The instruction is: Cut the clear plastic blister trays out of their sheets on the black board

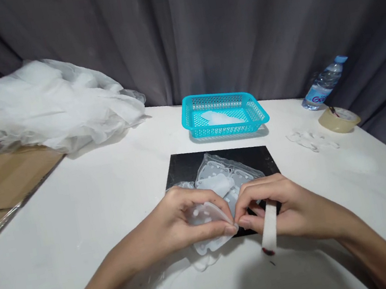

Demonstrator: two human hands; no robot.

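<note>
My left hand (201, 213) pinches a translucent white plastic piece (212, 244) with small raised bumps. Thumb and forefinger of my right hand (264, 206) are pressed together at that piece's right edge, touching my left fingertips. A flat white stick (270, 228) with a dark red tip is tucked in my right hand and points down. Behind the hands, more translucent pieces (215, 184) lie on a black mat (185, 165), some of them in clear plastic. Whether my right fingertips grip the piece's edge is too small to tell.
A blue basket (227, 131) with white material stands beyond the mat. White plastic bags (59, 103) lie back left beside a cardboard box (9, 182). At right are a water bottle (321, 87), a tape roll (338, 120) and thin white scraps (311, 139).
</note>
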